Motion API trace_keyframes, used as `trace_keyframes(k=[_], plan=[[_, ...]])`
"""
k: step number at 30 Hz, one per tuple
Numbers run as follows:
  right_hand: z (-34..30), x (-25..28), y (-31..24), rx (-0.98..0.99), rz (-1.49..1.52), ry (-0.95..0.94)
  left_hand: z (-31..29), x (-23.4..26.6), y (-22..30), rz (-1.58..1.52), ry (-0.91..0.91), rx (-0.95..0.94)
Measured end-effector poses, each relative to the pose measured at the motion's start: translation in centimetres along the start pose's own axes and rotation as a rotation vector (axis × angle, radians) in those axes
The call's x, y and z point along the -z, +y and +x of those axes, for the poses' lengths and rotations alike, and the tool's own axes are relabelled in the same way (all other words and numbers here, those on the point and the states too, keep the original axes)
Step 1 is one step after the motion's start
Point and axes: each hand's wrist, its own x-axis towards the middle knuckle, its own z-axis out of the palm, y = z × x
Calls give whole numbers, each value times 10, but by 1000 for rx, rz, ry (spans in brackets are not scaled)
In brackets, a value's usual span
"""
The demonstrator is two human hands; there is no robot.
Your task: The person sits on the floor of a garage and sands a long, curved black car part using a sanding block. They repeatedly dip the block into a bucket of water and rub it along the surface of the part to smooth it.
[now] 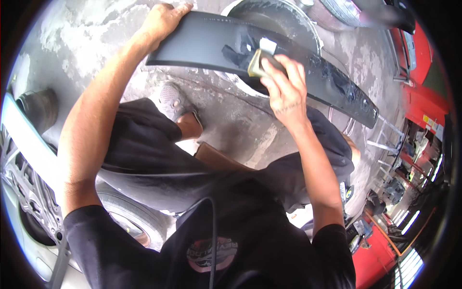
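Note:
A long dark grey, slightly curved panel [202,41], like a piece of car trim, lies slantwise in front of me from upper left to lower right. My left hand [164,23] grips its upper left end, fingers wrapped over the edge. Around the middle, my right hand [288,91] holds a yellowish sanding pad [256,64] against the panel's face. Wet, shiny patches show beside the pad and farther along to the right. The undersides of my right fingers are partly hidden.
Beneath the panel stands a round grey basin [314,36] with a whitish rim. A tyre [127,212] lies at lower left, near a metal car part [33,192]. A dark pot-like container [41,108] stands left. Red equipment [426,103] and a light metal frame [385,137] are at right.

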Motion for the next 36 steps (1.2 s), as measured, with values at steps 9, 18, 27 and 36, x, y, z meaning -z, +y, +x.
trace_keyframes(k=[9, 18, 27, 36], plan=[[19, -5, 19, 63, -25, 29, -1, -1, 1, 33, 58, 1], [17, -4, 20, 23, -1, 18, 1, 0, -2, 15, 5, -17], [16, -6, 26, 52, -3, 35, -3, -1, 2, -33, 8, 35], [27, -9, 31, 80, 19, 27, -9, 4, 11, -28, -31, 31]])
